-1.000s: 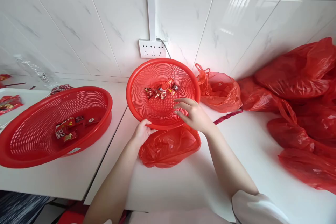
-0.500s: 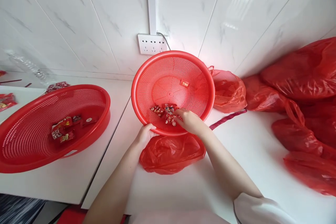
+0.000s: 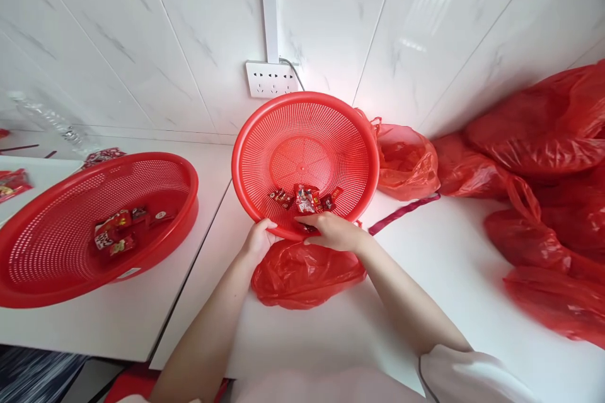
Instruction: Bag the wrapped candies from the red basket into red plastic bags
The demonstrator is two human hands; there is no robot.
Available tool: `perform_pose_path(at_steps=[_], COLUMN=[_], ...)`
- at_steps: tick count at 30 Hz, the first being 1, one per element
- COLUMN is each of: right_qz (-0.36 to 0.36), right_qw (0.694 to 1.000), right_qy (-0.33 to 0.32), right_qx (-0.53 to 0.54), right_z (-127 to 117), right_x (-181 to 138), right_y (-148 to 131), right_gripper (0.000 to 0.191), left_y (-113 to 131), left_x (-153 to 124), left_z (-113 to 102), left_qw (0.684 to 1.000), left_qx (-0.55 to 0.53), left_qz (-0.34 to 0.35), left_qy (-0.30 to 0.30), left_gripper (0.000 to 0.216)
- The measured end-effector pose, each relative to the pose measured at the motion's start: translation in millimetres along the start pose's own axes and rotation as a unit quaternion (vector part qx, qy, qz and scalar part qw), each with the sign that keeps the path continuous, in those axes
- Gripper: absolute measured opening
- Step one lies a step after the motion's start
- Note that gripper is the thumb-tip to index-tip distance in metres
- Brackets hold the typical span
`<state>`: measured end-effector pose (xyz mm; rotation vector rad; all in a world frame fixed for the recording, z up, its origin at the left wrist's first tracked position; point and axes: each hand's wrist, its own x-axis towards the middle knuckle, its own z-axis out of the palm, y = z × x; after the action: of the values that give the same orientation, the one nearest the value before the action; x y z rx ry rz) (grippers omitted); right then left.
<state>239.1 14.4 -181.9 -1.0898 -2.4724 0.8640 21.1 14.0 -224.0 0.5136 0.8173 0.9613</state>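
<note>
A red mesh plastic basket point(image 3: 307, 107) is tilted so its inside faces me. My left hand point(image 3: 259, 239) holds its near rim at the lower left, thumb over the edge. My right hand point(image 3: 333, 232) is at the near rim, thumb and fingers closed around a small, dark, patterned wrapped candy point(image 3: 308, 227), mostly hidden by the fingers. Several other red wrapped candies point(image 3: 306, 198) lie in the lower part of the basket, just beyond my right fingers. Below the near rim, a red plastic bag point(image 3: 307, 280) rests on the white table point(image 3: 293, 343).
A second red basket point(image 3: 182, 214) with several wrapped packets point(image 3: 113, 227) stands at left, across a table seam. Red plastic bags point(image 3: 534, 157) crowd the right side; a smaller bag point(image 3: 409, 160) and a purplish-red strip point(image 3: 404, 213) lie nearer. A socket strip point(image 3: 271, 79) is on the tiled wall.
My right hand has moved from among the candies toward me, to the near rim. The single packet higher in the basket has left its spot; candies now lie lower. My left hand stays on the rim.
</note>
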Motion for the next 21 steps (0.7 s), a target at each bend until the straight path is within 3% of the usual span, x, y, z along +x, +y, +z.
perform_pose_path(at_steps=[4,7,10,15,19,21], right_qz=[-0.015,0.013,0.041,0.038,0.051,0.059], right_qw=[0.987,0.929,0.866,0.823,0.813,0.811], right_qy=[0.06,0.144,0.173,0.213,0.254,0.27], right_qx=[0.146,0.34,0.468,0.525,0.522,0.516], right_z=[-4.3,-3.0,1.1,2.7,-3.7,-6.7], right_x=[2.0,6.7,11.9,13.4,8.4,7.4], right_y=[-0.2,0.6,1.1,-1.3,-2.5,-2.1], right_gripper=[0.024,0.028,0.031,0.032,0.062,0.062], left_y=[1.0,1.4,1.5,2.9,3.9,3.9], left_x=[2.7,3.9,4.2,2.8,1.5,1.2], left_z=[-6.0,-9.0,-9.8,-7.8,-5.5,-4.8], left_qw=[1.0,0.999,1.0,1.0,1.0,1.0], left_qx=[0.024,0.032,0.021,0.004,0.002,0.006], left_qz=[0.011,0.007,0.004,0.0,0.006,0.003], left_qy=[-0.007,-0.006,-0.015,-0.003,-0.008,-0.004], left_gripper=[0.029,0.03,0.033,0.036,0.042,0.042])
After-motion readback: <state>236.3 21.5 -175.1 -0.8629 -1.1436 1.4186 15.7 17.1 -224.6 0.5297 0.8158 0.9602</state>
